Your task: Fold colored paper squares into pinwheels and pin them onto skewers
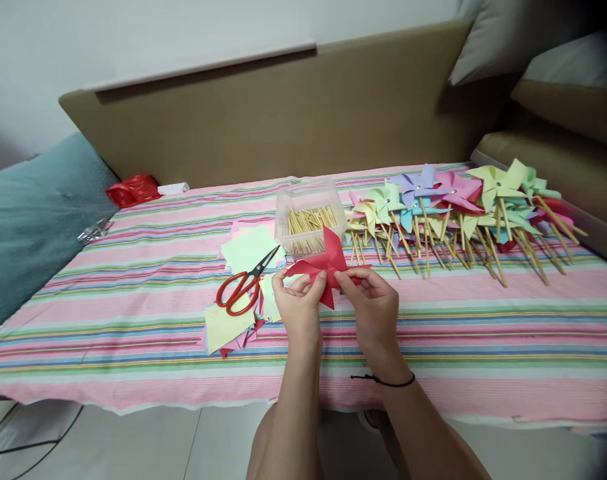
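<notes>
A red paper pinwheel (335, 252) is held up between both hands, in front of a clear plastic box (311, 245) of short wooden sticks (312, 222). My left hand (299, 301) pinches its left side near the centre. On the right side, my right hand (371, 303) has thumb and fingers closed on the paper. No stick shows on this pinwheel. Just left of my left hand, red-handled scissors (242, 288) lie partly spread on coloured paper. Pale green sheets (251, 247) are stacked behind them, and yellow paper (227, 325) lies nearer to me.
Many finished pinwheels on sticks (453, 200) are piled at the right. A red plastic bag (132, 191) and a small clear packet (94, 231) lie far left. The striped cloth (108, 320) covers the surface, with a brown backrest (283, 113) behind and cushions at both sides.
</notes>
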The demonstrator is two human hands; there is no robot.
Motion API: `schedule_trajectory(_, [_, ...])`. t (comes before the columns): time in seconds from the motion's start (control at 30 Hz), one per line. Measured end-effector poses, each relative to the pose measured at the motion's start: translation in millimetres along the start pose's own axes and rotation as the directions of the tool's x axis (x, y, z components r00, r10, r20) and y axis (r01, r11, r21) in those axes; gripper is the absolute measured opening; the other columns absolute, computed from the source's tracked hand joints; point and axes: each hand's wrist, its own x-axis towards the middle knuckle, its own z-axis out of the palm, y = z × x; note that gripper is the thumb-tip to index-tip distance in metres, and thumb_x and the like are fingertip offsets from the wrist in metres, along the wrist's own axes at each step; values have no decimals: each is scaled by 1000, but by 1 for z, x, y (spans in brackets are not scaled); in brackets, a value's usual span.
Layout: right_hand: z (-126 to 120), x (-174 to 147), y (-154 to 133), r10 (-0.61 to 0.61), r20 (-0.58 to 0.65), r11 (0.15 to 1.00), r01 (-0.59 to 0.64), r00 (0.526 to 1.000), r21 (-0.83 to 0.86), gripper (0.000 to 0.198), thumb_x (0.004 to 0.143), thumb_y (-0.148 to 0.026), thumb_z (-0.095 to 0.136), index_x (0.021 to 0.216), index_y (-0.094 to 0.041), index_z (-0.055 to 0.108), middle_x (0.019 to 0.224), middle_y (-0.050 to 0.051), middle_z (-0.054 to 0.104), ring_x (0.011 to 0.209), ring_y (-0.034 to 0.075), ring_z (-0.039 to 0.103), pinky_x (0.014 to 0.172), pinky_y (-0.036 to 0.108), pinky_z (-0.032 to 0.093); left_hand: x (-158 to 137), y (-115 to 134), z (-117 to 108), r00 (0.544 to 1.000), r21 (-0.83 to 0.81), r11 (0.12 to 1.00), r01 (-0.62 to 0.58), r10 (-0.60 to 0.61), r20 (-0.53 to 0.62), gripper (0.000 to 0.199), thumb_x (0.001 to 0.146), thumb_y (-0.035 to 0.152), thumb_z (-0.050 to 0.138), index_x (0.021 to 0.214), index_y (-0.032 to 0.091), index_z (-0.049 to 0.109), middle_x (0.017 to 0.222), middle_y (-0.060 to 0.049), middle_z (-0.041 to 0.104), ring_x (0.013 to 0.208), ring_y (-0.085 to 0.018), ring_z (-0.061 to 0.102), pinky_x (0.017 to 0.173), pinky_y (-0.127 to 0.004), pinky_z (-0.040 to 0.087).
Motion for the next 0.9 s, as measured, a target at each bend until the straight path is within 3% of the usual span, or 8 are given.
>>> schedule_trajectory(0.3, [2, 1, -2, -14, -90, 1000, 12, 996, -17, 15, 64, -25, 79, 66, -18, 67, 60, -2, 63, 56, 11, 57, 56, 24, 49, -1, -1, 2, 1000, 7, 1000, 7, -8, 24, 61, 59, 15, 80, 99, 22, 34, 63, 3, 68, 55, -12, 65, 65, -25, 50])
schedule_trajectory(0.9, [-1, 3, 2, 11, -53, 1000, -10, 999, 10, 15, 63, -24, 79, 66, -17, 66, 61, -2, 64, 59, 12, 61, 58, 24, 50, 1, -1, 2, 1000, 57, 998, -27, 27, 7, 61, 57, 15, 79, 96, 23, 33, 59, 6, 65, 52, -9, 61, 61, -20, 47])
